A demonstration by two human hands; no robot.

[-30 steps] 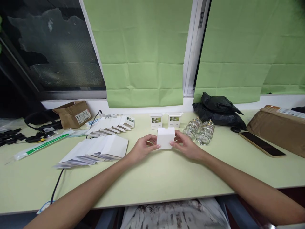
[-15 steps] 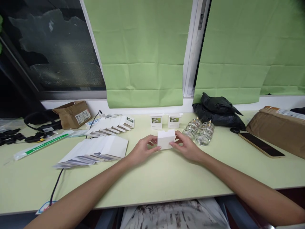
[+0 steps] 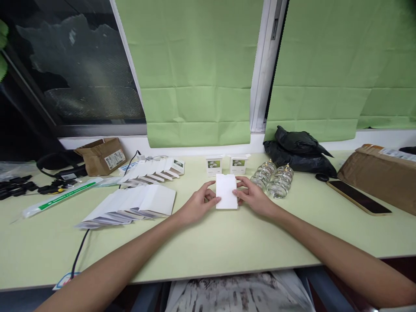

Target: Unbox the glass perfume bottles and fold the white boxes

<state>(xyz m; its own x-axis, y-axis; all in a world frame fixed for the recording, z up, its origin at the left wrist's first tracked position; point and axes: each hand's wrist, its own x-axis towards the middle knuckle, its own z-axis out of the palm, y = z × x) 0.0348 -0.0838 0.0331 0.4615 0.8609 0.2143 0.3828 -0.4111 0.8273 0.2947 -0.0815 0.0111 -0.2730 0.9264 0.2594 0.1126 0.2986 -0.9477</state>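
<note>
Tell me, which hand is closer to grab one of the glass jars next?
Probably the right hand. It holds the right edge of the white box, and the glass jars lie just beyond it on that side. The left hand is on the box's far side, nearer the flat white cartons.

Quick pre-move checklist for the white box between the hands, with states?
1. Both hands on the box: ok. The left hand and the right hand touch the white box from either side.
2. Box squared up: not ok. It looks flat, like a rectangle, not a cube.
3. Grip firmness: cannot tell. Fingertips meet the edges, but pressure does not show.
4. Room beyond the box: ok. The two printed boxes stand apart behind it.
5. Glass jars clear of the right hand: ok, a gap shows, though they lie close.
6. Spare flat blanks within the left hand's side: ok, fanned out on the table.
</note>
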